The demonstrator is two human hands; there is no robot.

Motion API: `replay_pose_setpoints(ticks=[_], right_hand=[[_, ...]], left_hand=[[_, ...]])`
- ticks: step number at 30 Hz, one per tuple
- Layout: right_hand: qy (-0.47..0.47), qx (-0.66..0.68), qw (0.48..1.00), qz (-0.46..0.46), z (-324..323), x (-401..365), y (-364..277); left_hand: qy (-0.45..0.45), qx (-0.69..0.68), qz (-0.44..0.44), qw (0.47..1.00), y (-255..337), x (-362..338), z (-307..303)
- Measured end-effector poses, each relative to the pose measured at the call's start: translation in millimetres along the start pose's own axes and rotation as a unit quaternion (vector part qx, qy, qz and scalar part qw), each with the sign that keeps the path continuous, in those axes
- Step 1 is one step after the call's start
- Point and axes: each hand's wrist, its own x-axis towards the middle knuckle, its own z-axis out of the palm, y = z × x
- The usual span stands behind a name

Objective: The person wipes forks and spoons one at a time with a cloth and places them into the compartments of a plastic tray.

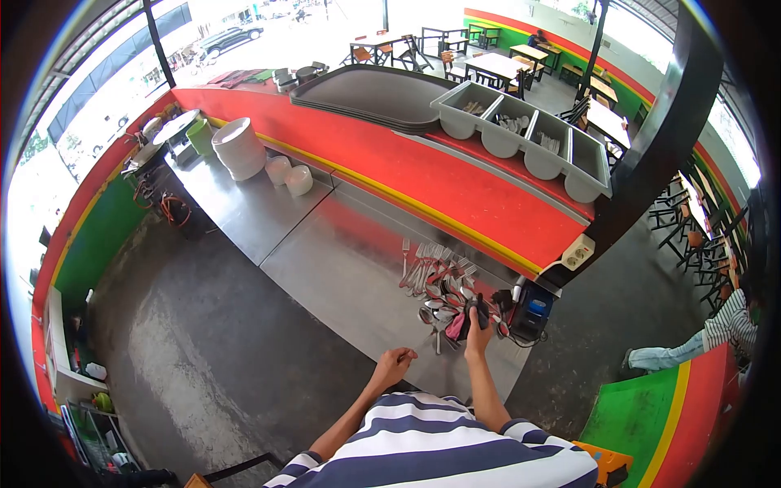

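My right hand [478,332] is wrapped around a small black object [473,314] above the steel counter [325,260]; I cannot tell what kind of thing it is. Beside it shows a bit of pink cloth [455,325]. A loose heap of spoons [443,307] lies under and left of that hand. Behind the spoons, forks [427,267] are spread with many of their tines pointing to the wall. My left hand [395,364] is at the counter's front edge, fingers curled in and nothing visible in them, apart from the cutlery.
Right of the cutlery sits a black and blue device [533,309], below a power socket [578,254]. Stacked white plates [238,148] and bowls [298,180] stand far left. Trays [366,93] and a grey cutlery holder [541,154] top the red ledge. A person [716,333] is at right.
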Motion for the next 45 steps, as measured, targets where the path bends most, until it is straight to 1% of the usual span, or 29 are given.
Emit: replay_pose_setpoints(ticks=[2,4,5,8,11,14,15,18,19,21,22,23,24,26,32,35,39,42,45], right_hand=[[-0.044,0.065,0.993,0.087,1.3,-5.1,6.0],[-0.102,0.151,0.968,0.175,0.4,-16.2,8.2],[-0.152,0.176,0.957,0.172,2.3,-24.7,10.9],[-0.297,0.204,0.897,0.257,13.3,-66.7,-5.4],[-0.339,0.087,0.917,0.193,13.9,-85.0,19.2],[-0.273,0.085,0.929,0.233,18.6,-85.0,9.0],[-0.254,0.088,0.934,0.236,21.4,-82.7,10.3],[-0.211,0.083,0.945,0.236,27.2,-70.6,12.1],[-0.195,0.08,0.95,0.231,27.7,-66.9,11.6],[-0.2,0.1,0.944,0.242,25.9,-57.7,12.8],[-0.203,0.11,0.941,0.248,25.2,-52.7,14.3],[-0.185,0.107,0.951,0.222,25.8,-48.2,20.1],[-0.169,0.114,0.954,0.222,26.2,-45.9,22.4],[-0.136,0.126,0.958,0.22,26.8,-40.5,26.6],[-0.104,0.131,0.96,0.223,20.1,-34.2,20.6],[-0.118,0.12,0.957,0.237,16.9,-27.2,14.5],[-0.066,0.085,0.972,0.207,15.8,-13.5,13.2],[-0.091,0.044,0.983,0.153,13.2,-8.2,10.5],[-0.098,0.033,0.99,0.092,12.6,-8.1,6.1]], left_hand=[[0.015,-0.092,-0.046,0.995,2.5,2.4,-2.3],[0.025,-0.157,-0.074,0.985,3.5,9.7,-4.2],[0.028,-0.19,-0.09,0.977,2.5,11.7,-3.2],[0.043,-0.176,-0.037,0.983,-8.8,22.7,8.3],[0.008,-0.136,-0.046,0.99,-23.4,26.9,18.3],[-0.038,0.007,0.012,0.999,-18.2,31.7,8.5],[-0.039,-0.012,0.004,0.999,-18.4,35.1,11.6],[-0.045,0.064,0.044,0.996,-18.2,42.5,13.0],[-0.035,0.064,0.042,0.996,-16.8,42.9,14.9],[-0.015,0.064,0.04,0.997,-8.5,42.0,16.1],[-0.028,0.051,0.03,0.998,-2.2,40.7,14.5],[-0.039,0.036,0.019,0.998,4.2,39.2,13.3],[-0.051,0.022,0.009,0.998,10.0,38.8,12.1],[-0.053,0.022,0.013,0.998,11.7,39.5,13.2],[-0.053,-0.012,0.01,0.998,-3.2,39.8,29.5],[-0.048,-0.006,0.012,0.999,5.5,38.2,31.3],[-0.049,-0.016,0.014,0.999,5.2,40.5,40.1],[-0.058,-0.025,0.019,0.998,3.2,43.1,45.2],[0.04,0.062,0.086,0.994,-7.7,39.6,59.4]])
